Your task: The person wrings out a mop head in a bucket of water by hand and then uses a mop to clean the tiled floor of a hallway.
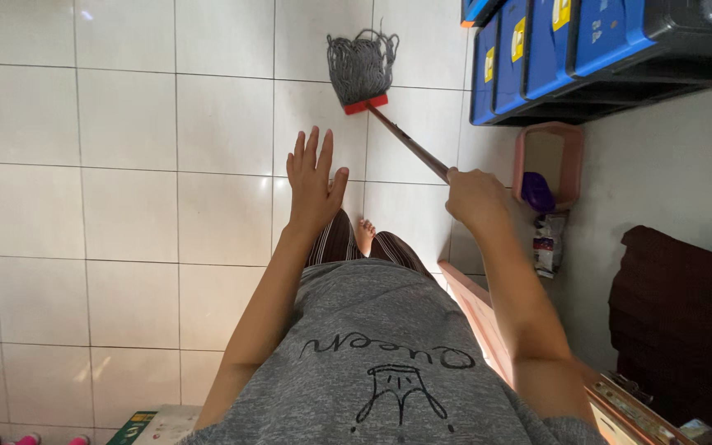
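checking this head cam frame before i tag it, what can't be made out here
Head view:
- Mop handle: its upper end is hidden inside the right hand.
- Pink bin: the purple thing inside is unclear.
- Blue crates: cut off by the top edge.
- Left hand: palm faces away, unseen.

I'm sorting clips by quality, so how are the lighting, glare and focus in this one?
Head view: bright daylight glares off the white floor tiles; the mop, right hand and open left hand look sharp; the dark cloth at right lies in shadow; wide-angle bending at the edges.

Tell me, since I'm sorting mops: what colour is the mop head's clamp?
Red, on the mop, head view.
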